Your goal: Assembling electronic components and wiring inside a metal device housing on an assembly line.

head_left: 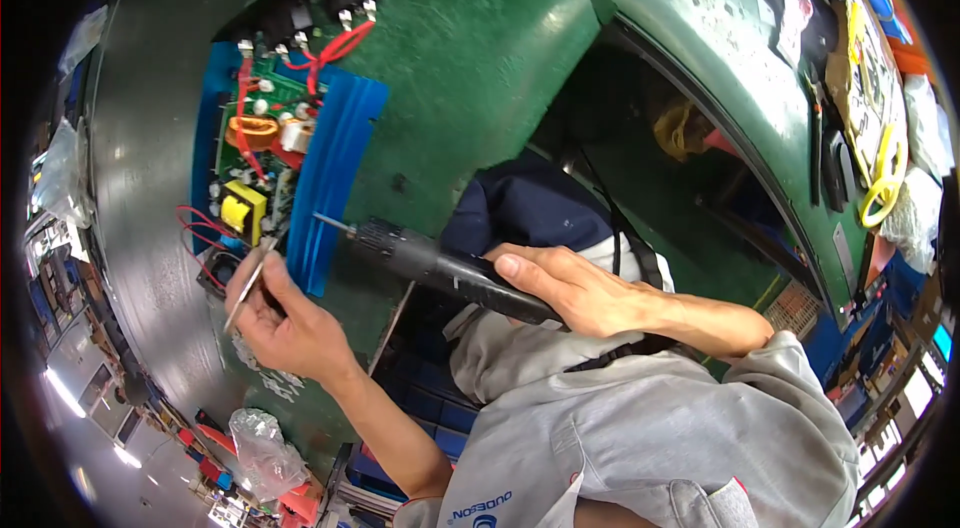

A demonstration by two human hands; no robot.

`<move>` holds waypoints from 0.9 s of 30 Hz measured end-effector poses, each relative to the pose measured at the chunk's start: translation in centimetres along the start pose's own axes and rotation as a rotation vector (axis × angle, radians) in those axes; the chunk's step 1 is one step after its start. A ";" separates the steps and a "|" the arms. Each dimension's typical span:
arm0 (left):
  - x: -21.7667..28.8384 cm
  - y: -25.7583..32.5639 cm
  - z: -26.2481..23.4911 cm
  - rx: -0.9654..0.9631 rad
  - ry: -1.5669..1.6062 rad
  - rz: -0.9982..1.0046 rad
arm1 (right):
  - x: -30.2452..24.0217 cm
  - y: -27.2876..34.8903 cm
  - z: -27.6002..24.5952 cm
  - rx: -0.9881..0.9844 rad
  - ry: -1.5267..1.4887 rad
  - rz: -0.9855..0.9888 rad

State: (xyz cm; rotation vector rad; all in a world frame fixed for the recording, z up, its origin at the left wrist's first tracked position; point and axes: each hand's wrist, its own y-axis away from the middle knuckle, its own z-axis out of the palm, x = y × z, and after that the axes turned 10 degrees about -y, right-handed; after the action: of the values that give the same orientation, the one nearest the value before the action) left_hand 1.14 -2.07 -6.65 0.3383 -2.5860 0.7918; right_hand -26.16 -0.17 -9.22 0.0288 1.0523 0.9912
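The circuit board [250, 163] lies in the tray [335, 178], left of the screwdriver [440, 268].

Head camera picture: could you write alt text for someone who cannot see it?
Seen from above, a person's right hand holds a black electric screwdriver pointed at a blue-cased circuit board on a green workbench. The left hand holds thin metal tweezers near the board's edge.

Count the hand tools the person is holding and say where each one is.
2. A black electric screwdriver in the right hand, tip toward the blue-edged circuit board; metal tweezers in the left hand. None seems hidden.
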 end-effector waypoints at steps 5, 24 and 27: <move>0.1 0.3 -0.3 -0.030 -0.035 0.035 | 1.0 0.2 -0.7 -0.036 -0.077 0.143; -0.2 -0.1 -1.4 -0.068 0.121 0.074 | 0.3 0.1 0.0 -0.110 -0.429 0.406; -0.4 -0.2 -1.6 -0.070 0.160 0.040 | -0.2 0.0 0.0 -0.091 -0.375 0.399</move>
State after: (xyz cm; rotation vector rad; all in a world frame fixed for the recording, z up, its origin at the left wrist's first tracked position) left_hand 2.10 -1.29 -5.51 0.1942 -2.4703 0.7097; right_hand -26.19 -0.35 -9.05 0.3485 0.6655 1.3318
